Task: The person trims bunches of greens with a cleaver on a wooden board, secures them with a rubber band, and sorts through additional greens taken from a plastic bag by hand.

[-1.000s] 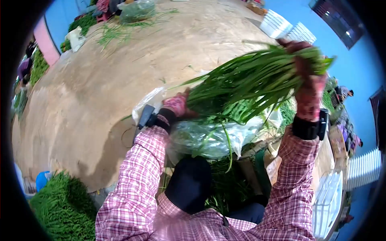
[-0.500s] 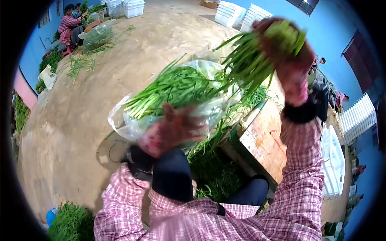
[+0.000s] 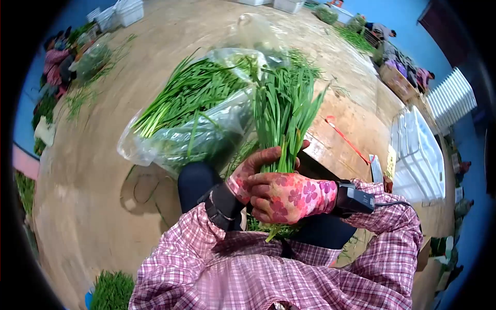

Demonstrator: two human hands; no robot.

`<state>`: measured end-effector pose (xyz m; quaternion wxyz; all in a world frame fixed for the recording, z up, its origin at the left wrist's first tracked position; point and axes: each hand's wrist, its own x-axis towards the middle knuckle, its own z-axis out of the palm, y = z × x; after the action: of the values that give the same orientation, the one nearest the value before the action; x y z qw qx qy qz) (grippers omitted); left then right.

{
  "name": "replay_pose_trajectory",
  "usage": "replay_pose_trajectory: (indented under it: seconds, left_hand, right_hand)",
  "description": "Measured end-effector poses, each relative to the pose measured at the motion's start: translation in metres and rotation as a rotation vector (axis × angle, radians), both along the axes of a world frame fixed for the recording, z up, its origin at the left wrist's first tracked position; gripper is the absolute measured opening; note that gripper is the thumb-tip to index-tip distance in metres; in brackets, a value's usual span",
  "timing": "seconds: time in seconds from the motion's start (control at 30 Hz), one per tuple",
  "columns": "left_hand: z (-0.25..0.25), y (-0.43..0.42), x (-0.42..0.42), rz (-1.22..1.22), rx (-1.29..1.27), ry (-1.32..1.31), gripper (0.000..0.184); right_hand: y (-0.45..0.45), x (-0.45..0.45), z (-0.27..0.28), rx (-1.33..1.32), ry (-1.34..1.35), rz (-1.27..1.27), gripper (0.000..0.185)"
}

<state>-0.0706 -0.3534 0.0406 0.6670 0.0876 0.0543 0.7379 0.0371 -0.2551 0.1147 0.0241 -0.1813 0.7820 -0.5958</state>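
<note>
A bunch of garlic chives (image 3: pixel 281 113) stands upright in front of me, leaves up, with a few stalk ends poking out below my hands. My right hand (image 3: pixel 297 199), in a flower-patterned fingerless glove, is wrapped round the lower stalks. From the other side my left hand (image 3: pixel 247 175) closes on the same stalks, its fingers partly hidden behind the right hand. Left of the bunch lies a clear plastic bag (image 3: pixel 219 137), spread open under a large heap of chives (image 3: pixel 194 93).
A wooden board (image 3: pixel 343 132) with a red strip (image 3: pixel 347 140) is to the right, and white crates (image 3: pixel 421 155) stand beyond it. More chives (image 3: pixel 111 290) lie at lower left. Other people (image 3: pixel 54 64) sit among greens at far left, and several more at upper right.
My right hand has come down from the upper right with the bunch, which now stands upright. My left hand has moved from open beside the bag to holding the stalks. My view has shifted.
</note>
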Motion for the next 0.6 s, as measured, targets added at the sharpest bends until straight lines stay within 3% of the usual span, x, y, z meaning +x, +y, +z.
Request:
replay_pose_trajectory:
  seconds: [0.03,0.1,0.27,0.33,0.37,0.4,0.47,0.5,0.53,0.57,0.6]
  left_hand:
    - [0.003,0.006,0.001,-0.011,-0.006,0.042,0.052]
    - [-0.040,0.021,-0.010,0.051,0.029,0.151,0.055]
    - [0.073,0.053,0.003,0.257,-0.030,0.726,0.054]
    - [0.053,0.099,-0.014,0.483,0.149,1.109,0.053]
    - [0.067,0.120,-0.018,0.696,0.056,1.740,0.047]
    - [0.074,0.132,-0.010,0.725,0.074,1.697,0.048]
    - [0.080,0.153,0.004,0.784,0.090,1.605,0.049]
    - [0.076,0.170,0.001,0.788,0.233,1.557,0.054]
    - [0.070,0.185,-0.001,0.731,0.444,1.451,0.045]
    - [0.061,0.188,-0.006,0.393,0.287,1.029,0.041]
    - [0.056,0.194,-0.010,0.069,0.129,0.608,0.038]
  right_hand:
    - [0.005,0.008,0.002,0.011,0.022,-0.030,0.045]
    - [0.018,0.027,0.009,0.042,0.076,-0.106,0.050]
    - [0.091,0.056,0.041,0.182,0.358,-0.555,0.060]
    - [0.146,0.041,0.042,0.225,0.364,-0.814,0.061]
    - [0.148,0.040,0.055,0.092,0.241,-0.756,0.058]
    - [0.151,0.038,0.070,-0.038,0.125,-0.688,0.054]
    - [0.181,0.034,0.044,0.276,0.546,-0.653,0.043]
    - [0.171,0.025,0.049,0.013,0.419,-0.737,0.042]
    - [0.167,0.021,0.052,-0.251,0.287,-0.809,0.041]
    - [0.176,0.020,0.035,-0.464,0.350,-0.653,0.039]
    - [0.197,0.009,-0.001,-0.276,0.283,-0.837,0.039]
